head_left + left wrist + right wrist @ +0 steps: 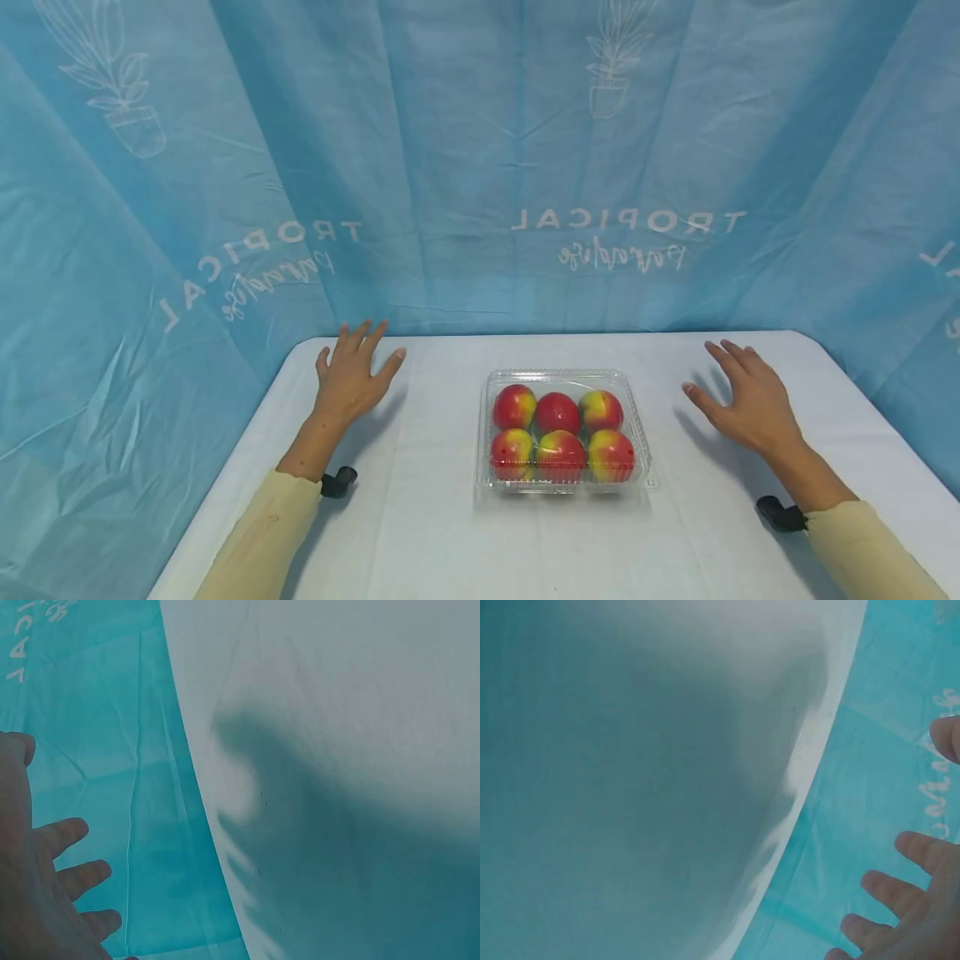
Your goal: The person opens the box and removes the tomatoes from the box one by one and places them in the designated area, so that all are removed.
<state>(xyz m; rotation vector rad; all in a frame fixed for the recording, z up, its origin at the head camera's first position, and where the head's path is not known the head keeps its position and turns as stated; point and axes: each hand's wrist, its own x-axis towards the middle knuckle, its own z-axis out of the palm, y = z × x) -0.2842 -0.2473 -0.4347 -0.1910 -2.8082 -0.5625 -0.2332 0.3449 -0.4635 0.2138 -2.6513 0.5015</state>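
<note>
A clear plastic clamshell box (566, 379) lies on the table with its lid down. Inside it, in two rows, sit several red and yellow round fruits (561, 454) that look like apples or peaches. To the left of the box, apart from it, my left hand (351, 379) hovers over the table with its fingers spread and nothing held. On the other side my right hand (750, 404) is likewise raised above the cloth, fingers extended, touching nothing. Both wrist views show only spread fingers, shadows and cloth; the box is outside them.
A white cloth (427, 533) covers the table, whose rounded far corners meet a blue curtain (465, 167) printed with mirrored lettering and plant drawings. The curtain also hangs along both sides. Small black devices (339, 482) are strapped at the wrists.
</note>
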